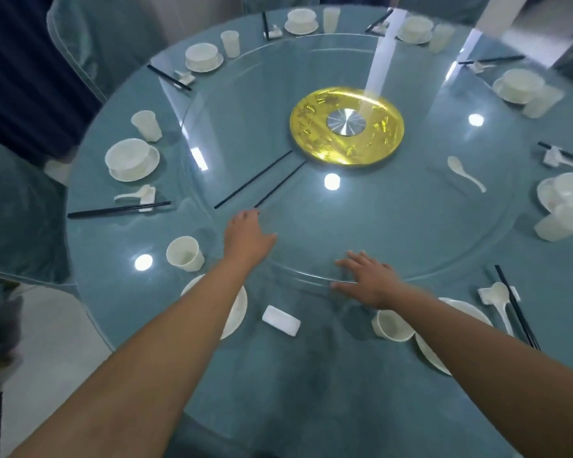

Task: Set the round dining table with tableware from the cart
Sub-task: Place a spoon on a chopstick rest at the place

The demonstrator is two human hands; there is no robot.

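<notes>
Both hands flat on glass turntable, holding nothing.
Left hand (247,234) reaches, fingers extended, toward two loose black chopsticks (255,178) at centre frame; right hand (368,279) splayed over the clear round turntable (411,226) rim. Glossy white spoon (465,173) lies centre right on the glass; rectangular white rest (281,320) on teal cloth, lower centre.

Even, cool indoor light from overhead. Round ceiling lamps and a long bright streak glare off the glass turntable (411,233). Shadows are faint. Wide-angle bending curves the edges, where the chair covers (17,209) and far place settings smear soft.
</notes>
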